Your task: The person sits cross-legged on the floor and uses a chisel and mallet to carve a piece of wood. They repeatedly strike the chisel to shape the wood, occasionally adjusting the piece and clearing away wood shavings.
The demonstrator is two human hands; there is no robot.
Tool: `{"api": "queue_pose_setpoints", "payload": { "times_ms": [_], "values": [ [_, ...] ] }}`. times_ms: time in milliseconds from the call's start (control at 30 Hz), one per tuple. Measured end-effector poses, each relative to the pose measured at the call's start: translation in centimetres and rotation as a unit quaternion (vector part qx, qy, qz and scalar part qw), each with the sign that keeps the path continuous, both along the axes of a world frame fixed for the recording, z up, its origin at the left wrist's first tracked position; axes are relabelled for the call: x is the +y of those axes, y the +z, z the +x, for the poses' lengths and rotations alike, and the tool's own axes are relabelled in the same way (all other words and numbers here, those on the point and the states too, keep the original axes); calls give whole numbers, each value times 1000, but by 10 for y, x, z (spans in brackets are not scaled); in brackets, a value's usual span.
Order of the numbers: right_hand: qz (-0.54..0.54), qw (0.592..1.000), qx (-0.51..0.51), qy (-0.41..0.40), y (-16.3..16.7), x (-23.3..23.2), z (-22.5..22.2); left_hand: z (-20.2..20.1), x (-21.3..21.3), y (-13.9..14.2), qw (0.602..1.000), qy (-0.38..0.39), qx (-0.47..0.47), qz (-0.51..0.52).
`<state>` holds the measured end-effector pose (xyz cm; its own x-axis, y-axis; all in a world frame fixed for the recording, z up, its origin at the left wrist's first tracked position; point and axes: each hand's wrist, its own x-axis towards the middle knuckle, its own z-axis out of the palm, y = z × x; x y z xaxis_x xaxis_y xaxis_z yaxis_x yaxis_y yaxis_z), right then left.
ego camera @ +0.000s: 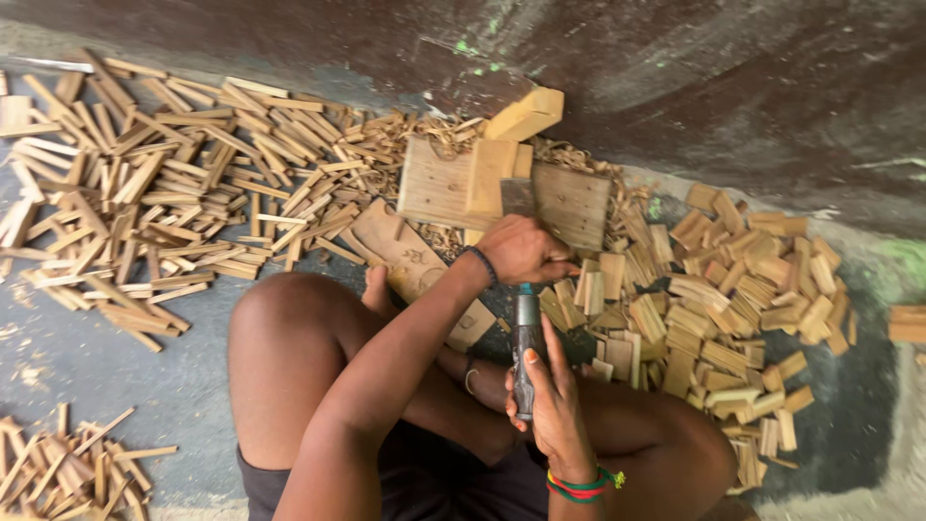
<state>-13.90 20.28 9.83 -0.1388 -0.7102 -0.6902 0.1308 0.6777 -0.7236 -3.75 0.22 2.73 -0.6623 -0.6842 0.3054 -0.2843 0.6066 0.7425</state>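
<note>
I sit cross-legged on the floor. My right hand (552, 400), with a coloured bracelet on its wrist, grips the dark handle of a cleaver (526, 333). The grey blade (518, 197) rests against a pale upright wood piece (487, 174) on a flat wooden chopping board (432, 188). My left hand (521, 249), with a black band on its wrist, reaches across and is closed over the tool where blade meets handle. What exactly its fingers grip is hidden. A thicker pale block (526, 114) lies just behind the board.
A wide heap of thin split sticks (154, 183) covers the floor to the left. Several short flat wood chips (743, 289) are piled to the right. Shavings lie around the board. A dark wall (675, 87) stands behind. More sticks (58, 473) lie at the lower left.
</note>
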Motion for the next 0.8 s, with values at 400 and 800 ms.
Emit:
{"api": "queue_pose_setpoints", "payload": {
  "times_ms": [400, 800],
  "values": [
    [-12, 1000, 13, 22, -11, -3, 10, 1, -6, -11, 1000, -17, -20, -6],
    [-16, 1000, -13, 12, -20, -30, 10, -8, -32, -25, 997, -22, -62, -37]
  ]
}}
